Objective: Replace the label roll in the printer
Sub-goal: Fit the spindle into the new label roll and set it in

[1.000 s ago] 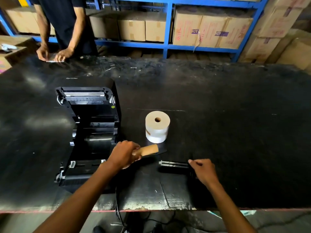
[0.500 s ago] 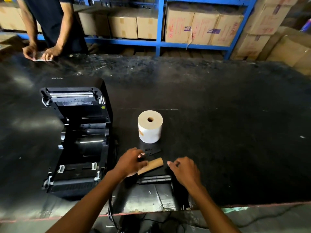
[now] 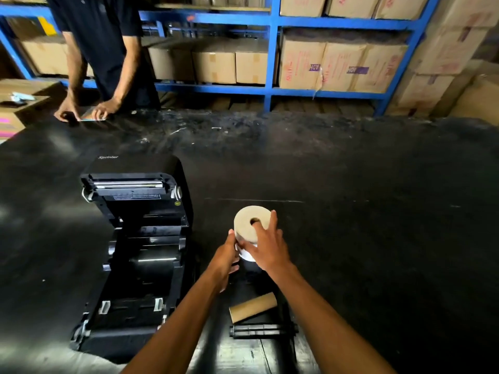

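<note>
A full label roll (image 3: 247, 225) stands on end on the black table, its core hole facing up. My left hand (image 3: 226, 255) touches its left side and my right hand (image 3: 267, 244) wraps its top and right side, fingers spread over it. The black label printer (image 3: 135, 255) sits to the left with its lid swung up and its roll bay bare. Nearer me lie an empty brown cardboard core (image 3: 253, 306) and a black spindle (image 3: 263, 330), both free of my hands.
A person (image 3: 100, 49) in dark clothes stands at the table's far left, hands on a flat card. Blue shelving (image 3: 270, 52) with cardboard boxes runs along the back. More boxes are stacked at right. The black table (image 3: 378, 238) stretches wide to the right.
My left hand has let go of the empty core, which now lies by the spindle. Both hands have moved forward onto the full label roll.
</note>
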`<state>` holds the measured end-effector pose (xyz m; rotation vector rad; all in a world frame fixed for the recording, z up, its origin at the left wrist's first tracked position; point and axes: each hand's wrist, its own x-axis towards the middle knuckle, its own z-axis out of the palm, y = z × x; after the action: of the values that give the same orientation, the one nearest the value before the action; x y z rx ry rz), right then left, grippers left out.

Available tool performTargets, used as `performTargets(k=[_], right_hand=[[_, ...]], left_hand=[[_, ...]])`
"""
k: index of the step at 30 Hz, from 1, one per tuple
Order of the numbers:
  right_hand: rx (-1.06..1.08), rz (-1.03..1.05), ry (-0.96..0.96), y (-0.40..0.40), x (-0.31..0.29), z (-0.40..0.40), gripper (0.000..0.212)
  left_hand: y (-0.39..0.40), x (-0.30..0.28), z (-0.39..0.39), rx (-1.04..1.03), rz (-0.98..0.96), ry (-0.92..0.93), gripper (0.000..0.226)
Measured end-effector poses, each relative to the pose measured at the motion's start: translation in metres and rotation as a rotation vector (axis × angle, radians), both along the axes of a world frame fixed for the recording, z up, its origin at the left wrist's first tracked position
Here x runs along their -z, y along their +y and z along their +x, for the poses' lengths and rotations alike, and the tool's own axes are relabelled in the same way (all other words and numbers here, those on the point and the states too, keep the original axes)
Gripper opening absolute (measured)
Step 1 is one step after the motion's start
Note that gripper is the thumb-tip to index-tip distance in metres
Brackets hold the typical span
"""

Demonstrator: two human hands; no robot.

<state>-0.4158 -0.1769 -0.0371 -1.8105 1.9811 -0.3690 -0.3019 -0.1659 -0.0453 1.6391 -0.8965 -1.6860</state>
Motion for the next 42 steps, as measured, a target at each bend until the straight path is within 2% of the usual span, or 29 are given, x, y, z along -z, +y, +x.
performTargets(k=[2,4,5,7,9,12,15,17,20,22,25,27,29,32,34,38,42], right_hand=[[0.01,-0.032,-0.044,-0.001,0.001,-0.006,0.058],[0.068,-0.048,-0.191,0.001,-0.002,-0.018,0.057],[0.132,-0.064,-0.33,0.003,-0.006,-0.026,0.052],[0.302,-0.065,-0.745,0.018,-0.016,-0.039,0.03],[0.384,-0.007,-1.069,0.04,-0.026,-0.047,0.016],[0.404,-0.032,-1.188,0.07,-0.03,-0.054,0.025],[0.444,-0.069,-1.256,0.096,-0.029,-0.055,0.027],[0.429,-0.071,-1.267,0.111,-0.026,-0.055,0.026],[0.357,-0.064,-1.187,0.126,-0.024,-0.061,0.022],[0.381,-0.145,-1.029,0.129,-0.027,-0.067,0.02],[0.48,-0.372,-0.712,0.13,-0.034,-0.077,0.035],[0.411,-0.459,-0.483,0.13,-0.043,-0.078,0.038],[0.339,-0.47,-0.365,0.132,-0.051,-0.072,0.037],[0.306,-0.651,-0.298,0.136,-0.056,-0.063,0.031],[0.289,-0.749,-0.269,0.139,-0.055,-0.059,0.021],[0.348,-0.663,-0.461,0.139,-0.055,-0.054,0.007],[0.329,-0.607,-0.513,0.14,-0.053,-0.051,0.004]], left_hand=[[0.0,-0.004,0.001,-0.019,0.015,-0.004,0.064],[0.001,-0.012,0.003,-0.033,-0.014,-0.028,0.06],[0.001,-0.015,0.003,-0.043,-0.037,-0.047,0.057],[0.003,-0.024,0.003,-0.051,-0.081,-0.067,0.054],[0.01,-0.033,0.0,-0.022,-0.108,-0.017,0.052],[0.023,-0.045,-0.005,-0.006,-0.062,0.047,0.074],[0.039,-0.049,-0.009,0.085,0.074,0.143,0.08],[0.051,-0.05,-0.016,0.134,0.099,0.249,0.072],[0.063,-0.05,-0.031,0.034,0.076,0.309,0.055],[0.069,-0.052,-0.038,-0.001,0.042,0.282,0.045],[0.078,-0.052,-0.045,0.018,-0.09,0.212,0.037],[0.083,-0.054,-0.047,0.017,-0.187,0.189,0.031],[0.087,-0.056,-0.048,0.016,-0.281,0.156,0.034],[0.087,-0.056,-0.048,-0.011,-0.384,0.029,0.06],[0.089,-0.057,-0.047,-0.05,-0.428,-0.021,0.068],[0.094,-0.059,-0.042,-0.061,-0.478,-0.047,0.06],[0.099,-0.054,-0.041,-0.085,-0.453,-0.101,0.059]])
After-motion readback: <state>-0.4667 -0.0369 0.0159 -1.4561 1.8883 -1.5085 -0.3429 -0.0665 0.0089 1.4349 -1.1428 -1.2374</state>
